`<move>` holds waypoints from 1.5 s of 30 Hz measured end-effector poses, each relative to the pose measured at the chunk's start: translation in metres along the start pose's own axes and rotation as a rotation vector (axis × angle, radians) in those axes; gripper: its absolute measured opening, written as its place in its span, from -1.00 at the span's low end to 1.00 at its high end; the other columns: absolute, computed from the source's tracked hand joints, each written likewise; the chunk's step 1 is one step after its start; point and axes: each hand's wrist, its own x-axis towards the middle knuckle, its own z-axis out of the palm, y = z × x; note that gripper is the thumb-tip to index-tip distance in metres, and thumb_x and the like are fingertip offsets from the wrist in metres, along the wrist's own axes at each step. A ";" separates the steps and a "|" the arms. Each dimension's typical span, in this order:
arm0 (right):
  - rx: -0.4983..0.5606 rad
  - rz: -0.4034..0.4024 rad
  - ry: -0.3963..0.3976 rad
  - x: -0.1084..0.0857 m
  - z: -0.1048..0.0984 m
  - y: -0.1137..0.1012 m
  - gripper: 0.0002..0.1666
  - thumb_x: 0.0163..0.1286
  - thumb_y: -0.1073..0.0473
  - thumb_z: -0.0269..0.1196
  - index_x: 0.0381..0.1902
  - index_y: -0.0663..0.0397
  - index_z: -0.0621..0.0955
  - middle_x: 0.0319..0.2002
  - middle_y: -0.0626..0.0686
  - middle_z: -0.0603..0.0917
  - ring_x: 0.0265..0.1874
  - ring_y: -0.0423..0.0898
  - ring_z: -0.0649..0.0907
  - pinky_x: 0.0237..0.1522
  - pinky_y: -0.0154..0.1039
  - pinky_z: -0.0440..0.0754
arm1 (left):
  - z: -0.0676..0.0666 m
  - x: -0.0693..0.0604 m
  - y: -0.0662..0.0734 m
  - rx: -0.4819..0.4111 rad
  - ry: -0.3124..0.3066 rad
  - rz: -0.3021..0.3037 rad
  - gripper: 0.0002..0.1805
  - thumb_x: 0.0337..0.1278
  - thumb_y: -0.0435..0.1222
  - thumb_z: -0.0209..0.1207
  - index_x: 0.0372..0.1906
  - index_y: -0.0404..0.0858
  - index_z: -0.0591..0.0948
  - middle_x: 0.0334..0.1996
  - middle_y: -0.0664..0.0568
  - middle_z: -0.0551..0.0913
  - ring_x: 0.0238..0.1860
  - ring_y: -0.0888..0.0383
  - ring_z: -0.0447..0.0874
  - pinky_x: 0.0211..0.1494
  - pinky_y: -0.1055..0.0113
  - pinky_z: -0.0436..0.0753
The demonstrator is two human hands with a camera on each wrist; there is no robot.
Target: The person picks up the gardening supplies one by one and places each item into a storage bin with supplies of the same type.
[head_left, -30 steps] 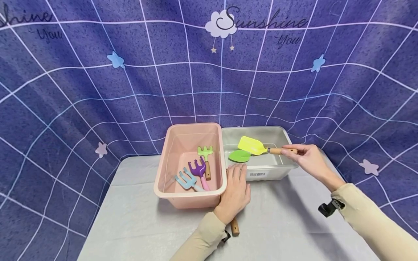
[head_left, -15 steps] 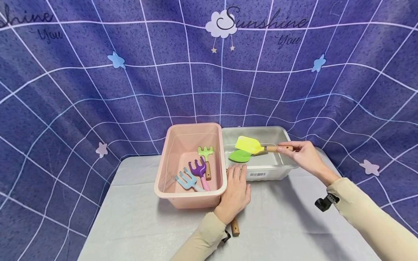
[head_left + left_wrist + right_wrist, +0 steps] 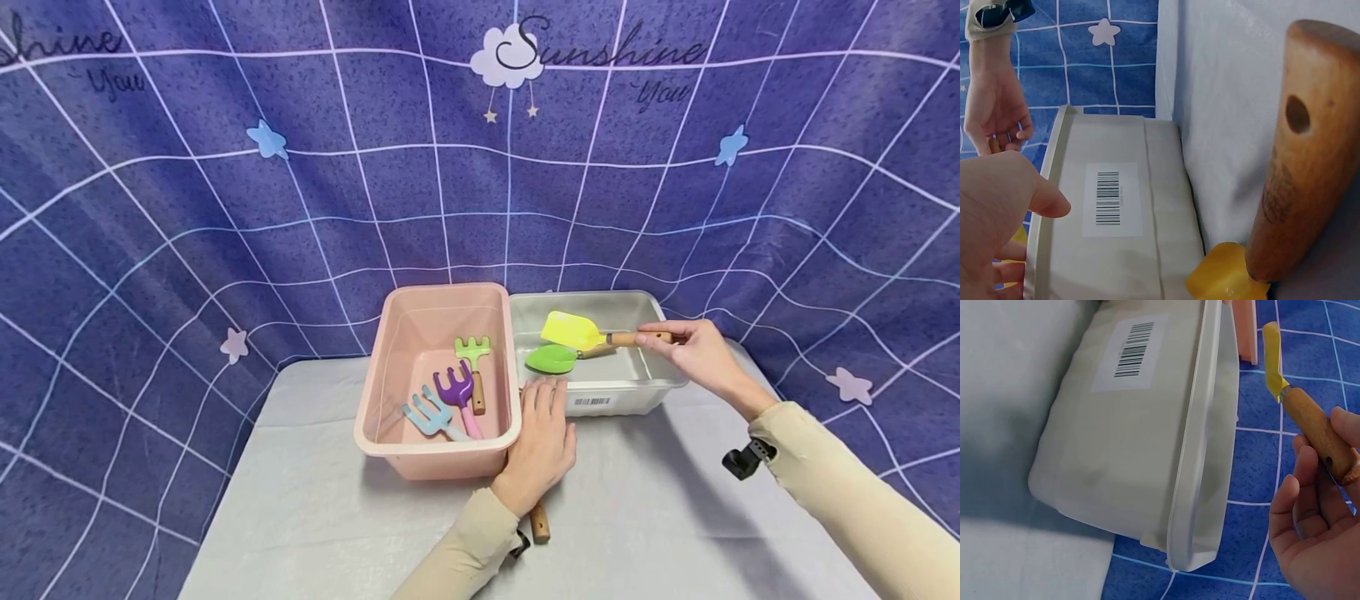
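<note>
My right hand (image 3: 701, 354) pinches the wooden handle of a yellow toy shovel (image 3: 572, 331), holding it above the light grey bin (image 3: 615, 398). In the right wrist view, thumb and fingers grip the handle's end. Below the shovel, a green leaf-shaped trowel (image 3: 551, 358) lies inside that bin. My left hand (image 3: 538, 442) rests its extended fingers on the grey bin's front rim, beside the pink bin (image 3: 435, 450). Under the left wrist a wooden handle (image 3: 539, 523) lies on the table; the left wrist view shows a yellow part (image 3: 1227, 274) joined to it.
The pink bin holds a green rake (image 3: 472, 348), a purple fork with a pink handle (image 3: 455, 385) and a light blue fork (image 3: 429, 414). Both bins stand side by side against a blue grid-patterned curtain (image 3: 330, 217), on a white-covered table (image 3: 300, 500).
My right hand has moved slightly left and up with the yellow shovel, uncovering more of the green trowel's handle. The left hand has stayed in place.
</note>
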 end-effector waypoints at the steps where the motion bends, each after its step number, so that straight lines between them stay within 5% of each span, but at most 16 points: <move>1: -0.003 0.002 -0.005 0.001 0.000 0.001 -0.56 0.41 0.02 0.46 0.12 0.18 0.79 -0.60 -0.24 0.50 -0.63 -0.33 0.39 -0.65 -0.30 0.34 | 0.000 0.000 0.000 -0.003 0.000 -0.001 -0.20 0.18 -0.02 0.36 0.46 -0.30 0.44 0.30 -0.07 0.55 0.37 -0.03 0.47 0.61 0.04 0.40; 25: -0.038 0.000 -0.045 0.008 0.011 0.003 -0.56 0.38 -0.02 0.48 0.09 0.12 0.81 -0.62 -0.22 0.41 -0.61 -0.30 0.37 -0.56 -0.28 0.36 | 0.001 -0.001 -0.001 -0.024 -0.001 -0.003 -0.18 0.17 -0.02 0.36 0.47 -0.30 0.43 0.31 -0.08 0.54 0.39 -0.02 0.45 0.62 0.04 0.37; 45: -0.055 -0.023 -0.096 0.011 0.020 0.004 -0.56 0.39 -0.01 0.48 0.10 0.15 0.80 -0.55 -0.04 0.62 -0.56 -0.29 0.46 -0.52 -0.32 0.44 | -0.003 0.000 0.000 -0.054 -0.032 -0.013 -0.20 0.23 -0.04 0.35 0.49 -0.31 0.41 0.32 -0.08 0.52 0.39 -0.02 0.44 0.64 0.03 0.36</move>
